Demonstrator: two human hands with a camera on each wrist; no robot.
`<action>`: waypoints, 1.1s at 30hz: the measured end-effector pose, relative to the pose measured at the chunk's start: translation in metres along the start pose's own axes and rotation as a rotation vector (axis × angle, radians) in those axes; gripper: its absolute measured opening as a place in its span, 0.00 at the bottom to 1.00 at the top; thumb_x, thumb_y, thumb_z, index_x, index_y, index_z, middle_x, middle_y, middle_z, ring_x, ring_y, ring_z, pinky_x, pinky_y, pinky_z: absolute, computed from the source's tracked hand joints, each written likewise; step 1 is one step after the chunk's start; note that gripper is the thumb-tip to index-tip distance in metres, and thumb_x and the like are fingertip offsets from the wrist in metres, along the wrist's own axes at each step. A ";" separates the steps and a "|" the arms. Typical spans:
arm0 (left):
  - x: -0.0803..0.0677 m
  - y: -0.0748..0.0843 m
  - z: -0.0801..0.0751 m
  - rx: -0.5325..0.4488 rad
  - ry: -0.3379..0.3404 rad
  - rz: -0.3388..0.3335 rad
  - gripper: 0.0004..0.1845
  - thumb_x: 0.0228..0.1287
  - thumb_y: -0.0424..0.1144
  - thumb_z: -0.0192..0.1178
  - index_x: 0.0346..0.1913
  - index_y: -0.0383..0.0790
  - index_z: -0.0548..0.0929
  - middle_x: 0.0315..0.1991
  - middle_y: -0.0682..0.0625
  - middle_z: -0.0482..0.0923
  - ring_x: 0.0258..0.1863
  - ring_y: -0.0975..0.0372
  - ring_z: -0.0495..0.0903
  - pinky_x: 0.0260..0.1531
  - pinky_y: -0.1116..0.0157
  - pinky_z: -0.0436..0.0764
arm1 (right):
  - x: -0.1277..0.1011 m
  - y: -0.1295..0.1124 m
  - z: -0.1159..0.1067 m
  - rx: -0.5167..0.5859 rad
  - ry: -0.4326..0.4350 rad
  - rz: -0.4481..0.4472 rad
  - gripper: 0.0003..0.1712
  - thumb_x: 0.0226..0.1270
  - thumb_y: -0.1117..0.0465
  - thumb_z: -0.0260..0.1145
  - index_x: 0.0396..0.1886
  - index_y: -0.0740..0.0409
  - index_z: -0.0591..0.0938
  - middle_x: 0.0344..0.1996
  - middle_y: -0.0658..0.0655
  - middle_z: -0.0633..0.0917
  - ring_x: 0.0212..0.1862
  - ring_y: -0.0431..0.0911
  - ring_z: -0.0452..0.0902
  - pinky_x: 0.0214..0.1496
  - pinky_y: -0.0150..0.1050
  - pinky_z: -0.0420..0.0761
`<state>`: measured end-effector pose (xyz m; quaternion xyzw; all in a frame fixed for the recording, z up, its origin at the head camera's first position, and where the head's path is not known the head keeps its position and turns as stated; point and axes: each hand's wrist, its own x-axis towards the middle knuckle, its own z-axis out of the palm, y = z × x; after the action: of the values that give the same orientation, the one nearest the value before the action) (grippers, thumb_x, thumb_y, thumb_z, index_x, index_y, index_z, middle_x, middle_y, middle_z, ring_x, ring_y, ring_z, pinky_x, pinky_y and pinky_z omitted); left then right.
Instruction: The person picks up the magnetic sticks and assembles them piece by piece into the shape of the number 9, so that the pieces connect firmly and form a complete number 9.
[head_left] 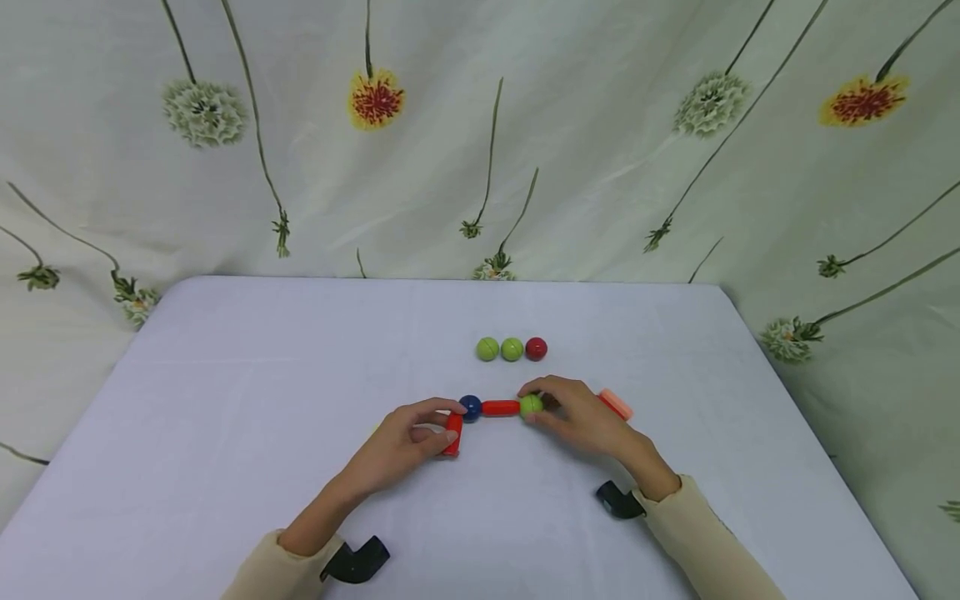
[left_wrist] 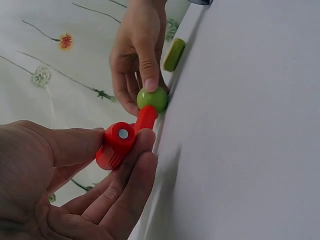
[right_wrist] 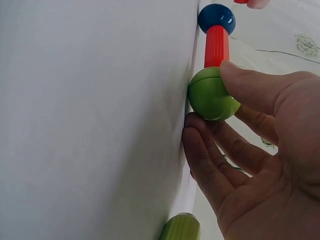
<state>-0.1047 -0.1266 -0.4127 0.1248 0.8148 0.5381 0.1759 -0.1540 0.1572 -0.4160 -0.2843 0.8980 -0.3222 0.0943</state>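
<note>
My left hand (head_left: 405, 446) pinches a red rod (head_left: 453, 433) between thumb and fingers. In the left wrist view a small silvery disc shows in the end of that red rod (left_wrist: 116, 145). The rod's far end is right at a dark blue ball (head_left: 471, 407). From the blue ball a second red rod (head_left: 500, 407) runs across to a green ball (head_left: 531, 406). My right hand (head_left: 577, 412) grips this green ball (right_wrist: 212, 95), thumb on one side and fingertips on the other.
Behind the hands, two green balls (head_left: 487, 348) and a red ball (head_left: 536, 348) sit in a row. An orange-pink rod (head_left: 617, 403) lies past my right hand, with something red beside it. The right wrist view shows a yellow-green rod (right_wrist: 181, 229). The table has a white cloth (head_left: 262, 375).
</note>
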 end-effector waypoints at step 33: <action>0.016 -0.005 0.013 -0.066 -0.039 -0.129 0.38 0.57 0.40 0.66 0.69 0.48 0.59 0.44 0.45 0.79 0.27 0.60 0.83 0.34 0.65 0.81 | 0.002 -0.002 -0.002 -0.016 -0.026 0.020 0.20 0.62 0.58 0.66 0.54 0.50 0.77 0.43 0.45 0.80 0.43 0.39 0.76 0.50 0.36 0.78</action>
<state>-0.1137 -0.1111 -0.4246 0.0766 0.7995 0.5496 0.2299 -0.1560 0.1558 -0.4132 -0.2802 0.9022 -0.3103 0.1066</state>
